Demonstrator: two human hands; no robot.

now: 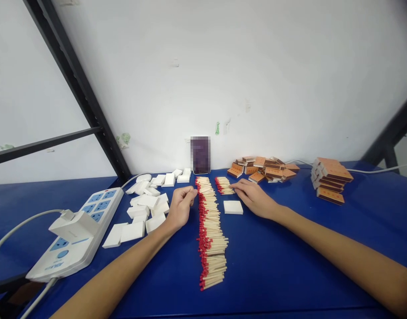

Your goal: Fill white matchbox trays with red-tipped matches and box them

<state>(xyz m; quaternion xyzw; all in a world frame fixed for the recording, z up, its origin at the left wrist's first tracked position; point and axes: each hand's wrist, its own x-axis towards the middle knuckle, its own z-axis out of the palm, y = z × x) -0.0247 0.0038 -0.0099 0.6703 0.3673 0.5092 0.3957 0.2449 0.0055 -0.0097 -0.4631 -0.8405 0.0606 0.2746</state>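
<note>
A long row of red-tipped matches (210,221) runs toward me down the middle of the blue table, heads to the left. Beside its far left edge is my left hand (181,204), curled into a fist with the thumb on top; nothing shows in it. My right hand (255,198) has its index finger stretched out, touching or almost touching the plain ends of a smaller group of matches (225,185). Its other fingers are partly hidden. Just below that group lies a white matchbox tray (233,207), flat side up.
Several white trays (148,201) lie scattered at the left, near a white power strip (80,235) with a plugged-in adapter. Orange matchbox sleeves (266,168) are heaped at the back right, with a stack of matchboxes (333,175) farther right. A phone-like panel (200,155) leans on the wall.
</note>
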